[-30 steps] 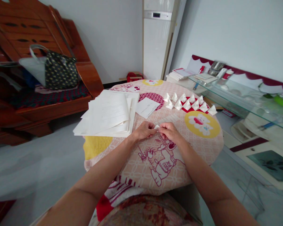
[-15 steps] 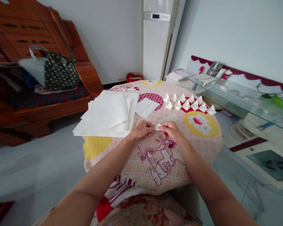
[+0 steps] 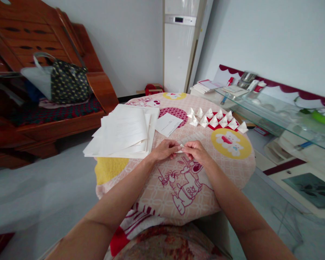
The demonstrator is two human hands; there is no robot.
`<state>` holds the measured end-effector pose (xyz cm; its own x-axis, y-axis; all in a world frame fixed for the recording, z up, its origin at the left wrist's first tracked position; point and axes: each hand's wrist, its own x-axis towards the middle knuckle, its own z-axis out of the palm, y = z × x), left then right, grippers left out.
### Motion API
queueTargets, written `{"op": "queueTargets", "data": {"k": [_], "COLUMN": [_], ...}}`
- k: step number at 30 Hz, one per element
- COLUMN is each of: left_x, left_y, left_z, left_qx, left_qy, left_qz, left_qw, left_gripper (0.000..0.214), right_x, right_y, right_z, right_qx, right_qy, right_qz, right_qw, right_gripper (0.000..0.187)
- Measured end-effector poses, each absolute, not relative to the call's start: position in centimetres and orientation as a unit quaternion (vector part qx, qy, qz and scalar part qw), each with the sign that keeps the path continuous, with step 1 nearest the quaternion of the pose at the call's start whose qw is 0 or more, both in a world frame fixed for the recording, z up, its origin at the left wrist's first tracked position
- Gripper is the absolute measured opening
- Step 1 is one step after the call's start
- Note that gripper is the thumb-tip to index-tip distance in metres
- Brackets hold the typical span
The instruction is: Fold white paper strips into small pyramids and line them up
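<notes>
Both my hands meet over the middle of the cloth-covered table (image 3: 157, 191). My left hand (image 3: 166, 149) and my right hand (image 3: 195, 150) pinch a small folded piece of white paper (image 3: 181, 146) between their fingertips. Most of that paper is hidden by the fingers. Beyond my right hand stand several small folded paper boats (image 3: 213, 121), set out in two rows. A single printed sheet (image 3: 168, 124) lies flat past my left hand. To its left is a stack of white paper sheets (image 3: 123, 130), loosely piled.
A glass-topped stand (image 3: 281, 121) with bowls and cups runs along the right, close to the table. On the left, a wooden bench (image 3: 78, 119) bears a dark patterned bag (image 3: 69, 81). A white floor-standing air conditioner (image 3: 178, 54) is behind the table.
My fingertips have drawn closer together over the folded paper, my left hand shifting slightly right, so less of the paper shows. The paper boats and the stack have stayed put.
</notes>
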<state>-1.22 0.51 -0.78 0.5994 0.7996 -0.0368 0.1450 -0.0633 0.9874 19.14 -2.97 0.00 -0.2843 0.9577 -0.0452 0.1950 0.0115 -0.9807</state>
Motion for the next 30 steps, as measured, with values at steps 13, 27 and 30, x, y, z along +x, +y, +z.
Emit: {"op": "queueTargets", "data": {"k": [13, 27, 30], "left_x": [-1.40, -1.39, -1.38], "left_y": [0.70, 0.75, 0.88], "left_z": [-0.61, -0.69, -0.91], "left_qx": [0.706, 0.670, 0.663], "left_qy": [0.396, 0.396, 0.394], "left_qz": [0.334, 0.353, 0.351], "left_qw": [0.483, 0.519, 0.531], "left_gripper": [0.040, 0.038, 0.042], "right_x": [19.27, 18.85, 18.82], "right_y": [-2.93, -3.26, -3.17], "right_z": [-0.09, 0.23, 0.16], "right_qx": [-0.463, -0.473, -0.477], "right_qy": [-0.585, -0.598, -0.594], "right_qz": [0.544, 0.520, 0.508], "right_qw": [0.385, 0.385, 0.402], "right_gripper": [0.026, 0.034, 0.033]}}
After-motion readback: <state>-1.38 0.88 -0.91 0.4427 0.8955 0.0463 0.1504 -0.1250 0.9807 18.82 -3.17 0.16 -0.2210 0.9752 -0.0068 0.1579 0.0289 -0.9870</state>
